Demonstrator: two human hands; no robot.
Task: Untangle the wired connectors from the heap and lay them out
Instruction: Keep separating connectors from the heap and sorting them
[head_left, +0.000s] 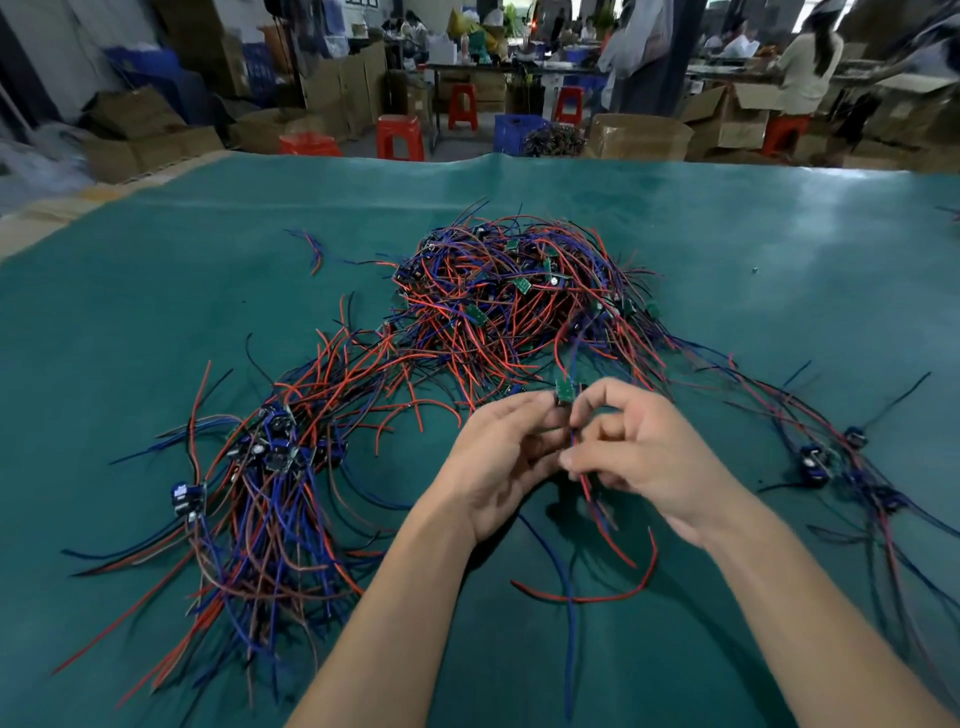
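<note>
Left hand (501, 457) and right hand (641, 457) raised over green table (156, 322), fingertips pinching one small green connector board (563, 391) between them. Its red and blue wires (587, 488) hang below right fingers. Tangled heap (514, 296) just beyond fingertips; sorted bundle (265, 493) left of left hand.

Both hands (566, 457) pinch one green-boarded connector (563, 391) near the tangled heap (509, 301).

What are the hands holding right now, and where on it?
Both hands pinch one wired connector: fingertips at its small green board, wires trailing below.
</note>
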